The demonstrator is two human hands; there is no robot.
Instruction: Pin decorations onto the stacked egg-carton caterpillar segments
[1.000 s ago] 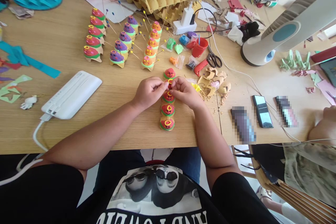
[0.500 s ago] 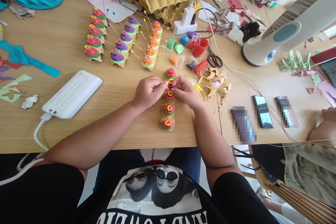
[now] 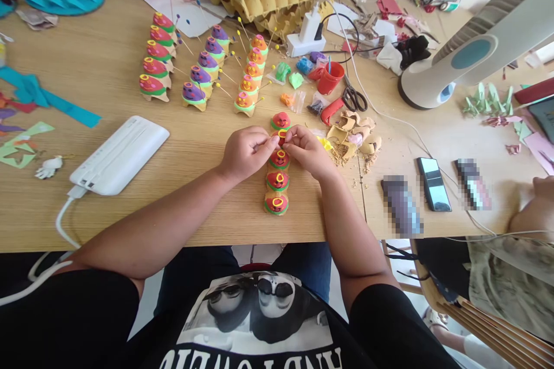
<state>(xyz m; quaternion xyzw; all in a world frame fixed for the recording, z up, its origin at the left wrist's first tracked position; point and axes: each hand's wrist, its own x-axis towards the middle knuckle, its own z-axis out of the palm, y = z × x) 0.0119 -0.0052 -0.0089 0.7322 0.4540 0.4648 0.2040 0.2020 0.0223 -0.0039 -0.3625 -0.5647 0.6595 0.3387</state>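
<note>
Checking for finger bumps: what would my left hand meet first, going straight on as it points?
Your left hand would probably first meet the yellow-ringed red bump between your hands, then the right hand; depth is unclear.

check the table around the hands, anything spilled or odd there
Yes: torn tan cardboard-like scraps and pale loose crumbs litter the light wooden table beside the person's right hand. Also, the farthest red-and-green dome of the five by that hand lacks the yellow ring seen on the nearer four.
</note>
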